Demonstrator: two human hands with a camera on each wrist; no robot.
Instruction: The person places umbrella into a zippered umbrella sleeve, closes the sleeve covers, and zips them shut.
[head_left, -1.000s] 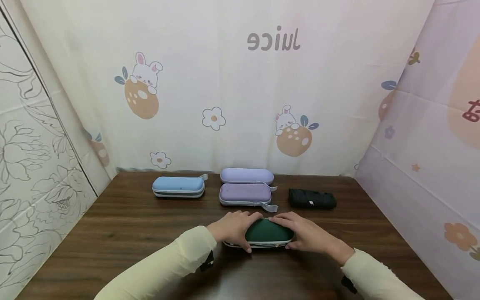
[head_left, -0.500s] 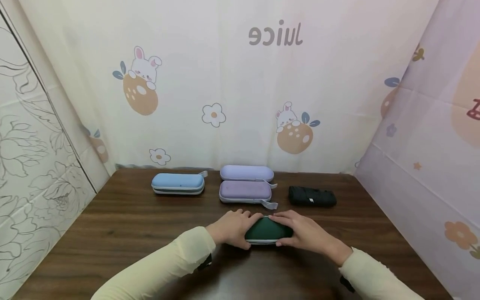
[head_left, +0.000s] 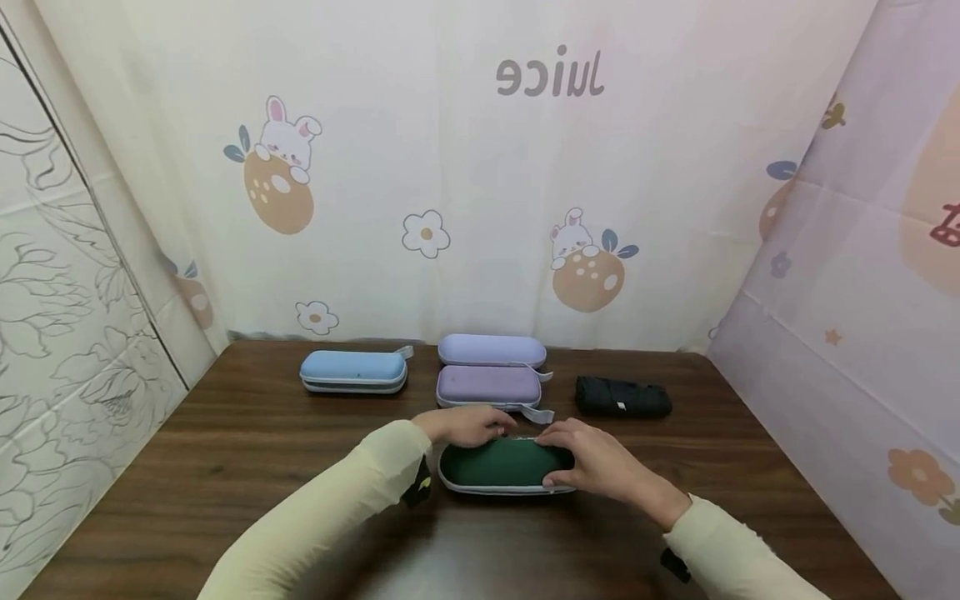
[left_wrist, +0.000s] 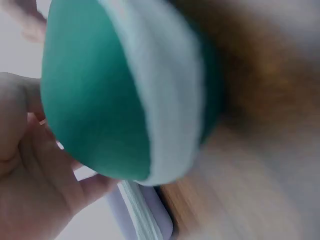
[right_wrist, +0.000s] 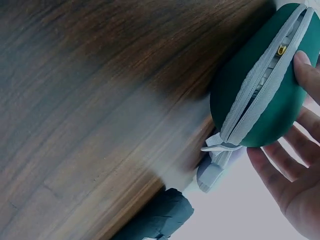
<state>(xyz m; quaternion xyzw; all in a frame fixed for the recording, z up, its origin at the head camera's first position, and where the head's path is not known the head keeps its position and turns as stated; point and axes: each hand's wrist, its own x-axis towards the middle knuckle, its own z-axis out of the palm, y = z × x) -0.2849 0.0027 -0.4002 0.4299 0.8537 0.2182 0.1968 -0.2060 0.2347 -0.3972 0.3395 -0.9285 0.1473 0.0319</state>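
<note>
A dark green zip-up glasses case (head_left: 495, 467) lies on the table before me, its long side facing me. My right hand (head_left: 596, 462) grips its right end, thumb on the front side and fingers over the far side. Along the far left edge, my left hand (head_left: 465, 427) touches the case with its fingers loosely extended. The right wrist view shows the white zip parted a little, a gold-coloured zip pull (right_wrist: 282, 49) on it, and a narrow strip of the inside. In the left wrist view the rounded green end fills much of the picture, and part of the left hand is hidden behind it.
Behind the green case, a purple zip case (head_left: 489, 385) and a lilac case (head_left: 491, 350) lie in front of each other. A light blue case (head_left: 354, 369) is at the back left. On the right lies a black rolled bundle (head_left: 622, 397). Curtains enclose the table (head_left: 247, 467).
My left hand has left its grip on the left end and moved to the far edge, uncovering that end. My right hand still grips the right end; the case has shifted slightly left.
</note>
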